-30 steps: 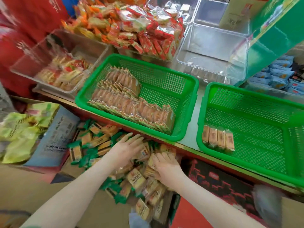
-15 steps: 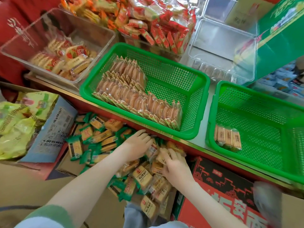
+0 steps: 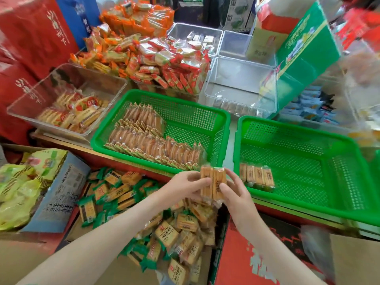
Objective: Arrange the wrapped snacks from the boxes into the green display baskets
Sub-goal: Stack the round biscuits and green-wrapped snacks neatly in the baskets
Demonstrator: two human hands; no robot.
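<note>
Both hands hold a small upright stack of wrapped orange snacks (image 3: 213,185) above the open box of loose snacks (image 3: 174,229). My left hand (image 3: 185,187) grips the stack's left side and my right hand (image 3: 236,194) grips its right side. The stack hangs just in front of the gap between two green baskets. The left green basket (image 3: 205,118) holds two neat rows of wrapped snacks (image 3: 148,140). A short row of wrapped snacks (image 3: 257,174) stands in the near left corner of the right green basket (image 3: 308,161).
Clear plastic bins (image 3: 240,83) and piles of red and orange snack packs (image 3: 160,58) stand behind the baskets. A clear bin with snacks (image 3: 67,108) is at the left. A blue box with yellow-green bags (image 3: 30,188) sits lower left; a red carton (image 3: 257,254) lies lower right.
Both hands have risen out of the snack box, now holding a stack of snacks between them. The view has tilted up toward the shelf.
</note>
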